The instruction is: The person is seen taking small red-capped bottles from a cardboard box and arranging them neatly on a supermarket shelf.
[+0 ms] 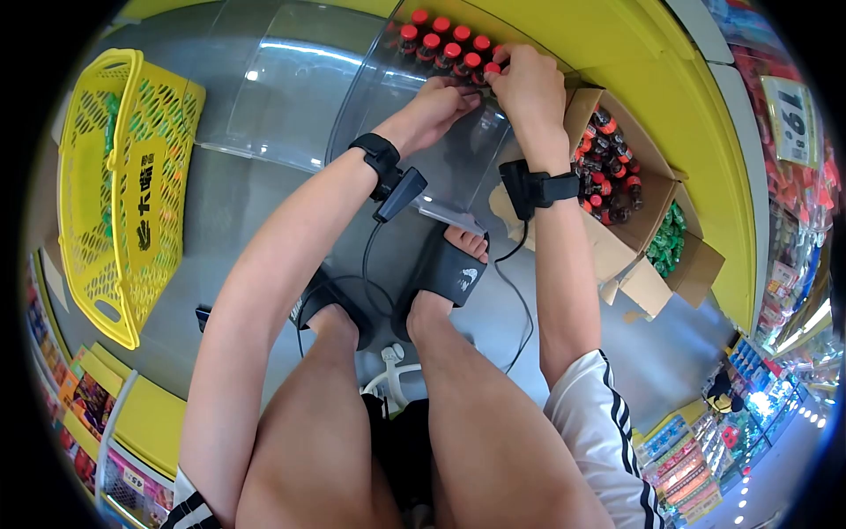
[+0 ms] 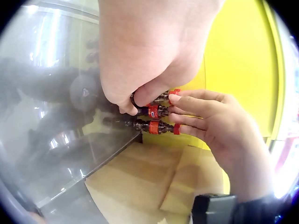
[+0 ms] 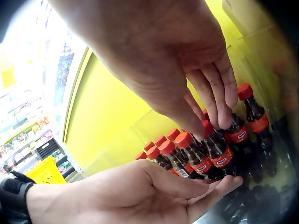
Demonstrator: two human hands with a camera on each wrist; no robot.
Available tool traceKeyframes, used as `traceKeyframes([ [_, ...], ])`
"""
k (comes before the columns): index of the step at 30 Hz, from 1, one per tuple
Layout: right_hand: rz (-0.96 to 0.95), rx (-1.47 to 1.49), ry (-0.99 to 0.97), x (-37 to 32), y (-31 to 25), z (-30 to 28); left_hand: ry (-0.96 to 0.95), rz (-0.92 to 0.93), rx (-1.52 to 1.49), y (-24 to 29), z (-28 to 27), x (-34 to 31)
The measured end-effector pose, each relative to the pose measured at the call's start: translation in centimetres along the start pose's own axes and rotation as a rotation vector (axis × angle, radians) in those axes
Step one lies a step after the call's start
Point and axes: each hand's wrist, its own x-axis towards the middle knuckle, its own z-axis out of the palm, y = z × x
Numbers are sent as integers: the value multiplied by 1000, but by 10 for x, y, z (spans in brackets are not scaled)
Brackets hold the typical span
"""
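Small dark cola bottles (image 3: pixel 219 151) with red caps and red labels stand in rows inside a clear plastic bin (image 1: pixel 351 101). Over their near end is my right hand (image 1: pixel 534 86), thumb and fingertips pinching one bottle by its red cap (image 3: pixel 206 127). My left hand (image 1: pixel 432 115) lies lower down, palm up in the right wrist view, its fairly straight fingers at the lower part of the bottles. In the left wrist view that left hand (image 2: pixel 145 51) covers part of the bottles, while the right hand (image 2: pixel 219 119) has its fingertips at the caps.
Right of the bin, an open cardboard carton (image 1: pixel 649 212) holds loose cola bottles (image 1: pixel 608 159); green-wrapped items (image 1: pixel 667 240) fill another beside it. A yellow basket (image 1: pixel 167 115) stands at left. My slippered feet (image 1: pixel 449 269) and a dangling cable (image 1: pixel 526 304) are below.
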Motion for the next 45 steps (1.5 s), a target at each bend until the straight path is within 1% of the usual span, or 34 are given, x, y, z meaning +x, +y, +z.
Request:
traceKeyframes([
  [4, 10, -18, -16, 1, -2, -1, 4, 5, -4, -4, -4, 4],
  [7, 24, -20, -24, 0, -4, -2, -40, 20, 8, -4, -6, 5],
  [9, 30, -17, -23, -1, -5, -4, 17, -20, -16, -4, -4, 1],
  [10, 30, -32, -27, -1, -6, -5, 17, -20, -15, -4, -4, 1],
  [13, 29, -78, -22, -6, -13, -12, -13, -13, -23, -9, -12, 6],
  [14, 26, -110, -14, -8, -14, -13, -35, 18, -47, -11, -15, 10],
  [15, 28, -110, -18, -8, -12, -10, -56, 48, -72, -13, -17, 11],
  [19, 3, -54, -7, -4, -7, -5, -52, 54, -68, -13, -18, 14],
  [22, 0, -41, -16, -4, -5, -5, -13, 33, -83, -12, -12, 7],
  [24, -16, -27, -3, 2, -5, -4, -19, 62, -73, -8, -10, 7],
  [28, 3, -10, -16, -2, -2, -1, -52, 57, -56, -9, -15, 10],
  [31, 2, -10, -12, -4, -2, -1, -34, 54, -39, -10, -13, 7],
  [33, -3, -14, -5, -4, -3, -1, 29, 11, -26, -9, -12, 5],
  [34, -11, -9, 12, -5, -3, -1, 29, 10, -26, -9, -12, 4],
  [36, -19, -4, 30, -6, -4, -1, 98, -47, 65, -8, -11, 0],
  [37, -7, -22, 74, -7, -6, -1, 97, -47, 65, -7, -11, -2],
  [38, 4, -40, 118, -9, -7, -1, 114, -48, 182, -6, -11, -4],
  [39, 2, -42, 115, -11, -12, -6, 131, -50, 295, -4, -10, -8],
  [40, -17, 173, 117, -12, -16, -12, 131, -50, 293, -3, -9, -12],
  [41, -34, 389, 116, -14, -20, -18, 99, -14, 420, -2, -8, -17],
  [42, -34, 388, 116, -14, -22, -20, 65, 25, 548, 0, -7, -19],
  [43, -127, 479, 144, -15, -23, -22, 65, 23, 547, 0, -5, -20],
  [44, -220, 569, 173, -16, -24, -24, 54, 158, 688, 1, -2, -20],
  [45, -220, 569, 173, -18, -27, -28, 44, 296, 829, 2, 1, -20],
])
